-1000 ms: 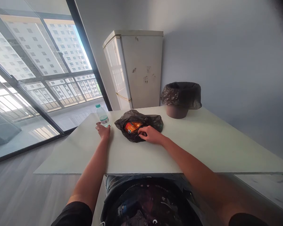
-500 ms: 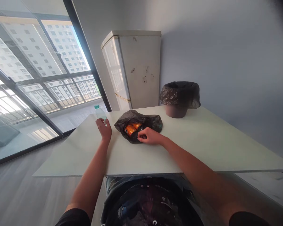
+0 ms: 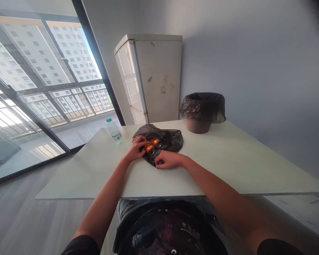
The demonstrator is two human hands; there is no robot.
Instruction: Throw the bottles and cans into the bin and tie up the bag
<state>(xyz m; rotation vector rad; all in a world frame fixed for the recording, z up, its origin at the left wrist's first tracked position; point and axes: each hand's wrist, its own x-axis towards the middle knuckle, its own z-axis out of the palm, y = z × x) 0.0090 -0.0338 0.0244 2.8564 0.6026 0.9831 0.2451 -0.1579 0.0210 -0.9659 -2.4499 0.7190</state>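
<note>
A black plastic bag lies on the pale table with its mouth facing me. Two orange drink cans show in the mouth, a nearer can and a farther can. My left hand has its fingers closed round the left side of the nearer can. With fingers pinched, my right hand holds the near edge of the bag. Left of the bag, a clear plastic bottle with a green cap stands upright, apart from both hands.
A brown bin lined with a black bag stands at the table's back right. Behind the table is an old white fridge. Glass sliding doors lie to the left, and a wall is on the right.
My left hand has let go of the bottle, leaving it standing, and moved right to the nearer can. My right hand has pulled the bag's edge slightly toward me.
</note>
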